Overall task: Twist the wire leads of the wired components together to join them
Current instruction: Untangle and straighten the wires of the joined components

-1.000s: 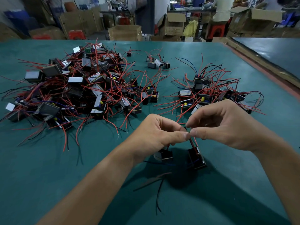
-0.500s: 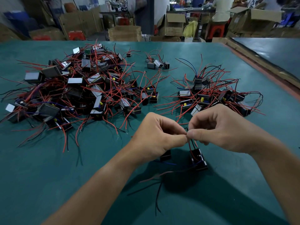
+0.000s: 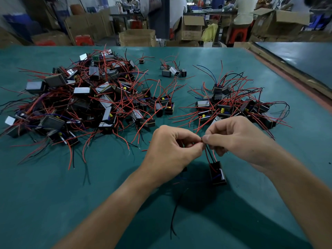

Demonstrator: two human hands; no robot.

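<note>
2 hands work above the near centre of the green surface [image 3: 53, 194].

1. The left hand [image 3: 172, 148] has its fingers curled, with thumb and forefinger pinching the wire leads [image 3: 201, 140].
2. The right hand [image 3: 239, 139] is likewise curled and pinches the same wire leads from the opposite side. The fingertips of the 2 hands meet at the pinch point.
3. 1 black component [image 3: 217, 173] hangs tilted just below the pinch point, over the surface. 3 of its leads rise to the fingers: 2 red and 1 black.
4. A dark corner [image 3: 185, 169] shows under the left hand. Whether it is a 2nd component cannot be told.
5. Black trailing leads [image 3: 175, 216] run from under the hands toward the near edge, ending in 2 loose tips.

Stock on the surface lies in 4 places:
- 1 large pile [image 3: 80, 101] at far left, red leads tangled. The parts are too many to count.
- 1 smaller pile [image 3: 233, 105] at far right, just beyond the right hand. It includes 1 blue lead.
- 1 small group [image 3: 173, 71] at far centre, in which 4 components can be made out.
- 1 lone component [image 3: 141, 61], near that group and to its left.

Several cardboard boxes [image 3: 137, 37] stand beyond the far edge.
</note>
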